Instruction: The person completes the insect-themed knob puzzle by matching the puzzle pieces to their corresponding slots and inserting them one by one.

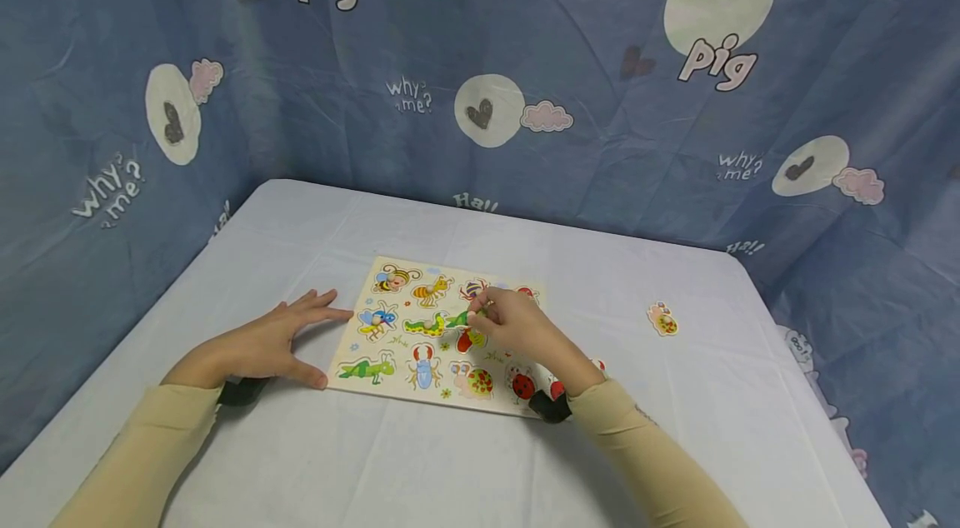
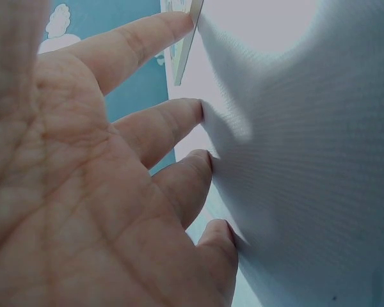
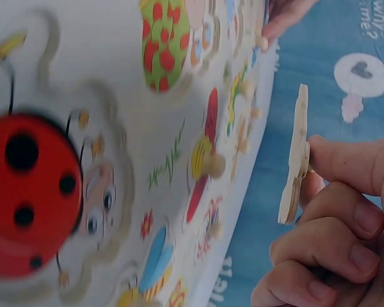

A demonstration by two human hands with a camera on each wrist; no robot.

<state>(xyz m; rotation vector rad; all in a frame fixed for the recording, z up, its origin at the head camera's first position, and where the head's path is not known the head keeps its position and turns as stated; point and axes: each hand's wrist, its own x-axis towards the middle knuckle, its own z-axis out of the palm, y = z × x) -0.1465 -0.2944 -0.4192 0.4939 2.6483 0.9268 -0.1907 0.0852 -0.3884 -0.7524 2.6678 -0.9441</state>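
Observation:
My right hand [image 1: 517, 324] pinches a small wooden puzzle piece [image 3: 297, 157] by the peg on its back, between thumb and fingers. In the right wrist view the piece is edge-on, so its picture is hidden; in the head view a green part shows. It hangs above the middle of a pegged insect puzzle board [image 1: 390, 389], apart from it. The left hand [image 1: 273, 341] is spread at the board's left side. Its thumb touches near the front left corner, and another finger reaches the left edge; other fingertips [image 2: 193, 110] rest on the table.
Beyond the board's right side, a loose snail piece [image 1: 663, 319] lies on the white tablecloth [image 1: 450, 470]. The board bears several insect pictures, among them a ladybird [image 3: 25, 198], a stag beetle [image 1: 424, 367] and a pegged caterpillar [image 1: 424, 326]. A blue printed curtain [image 1: 585, 170] hangs behind the table.

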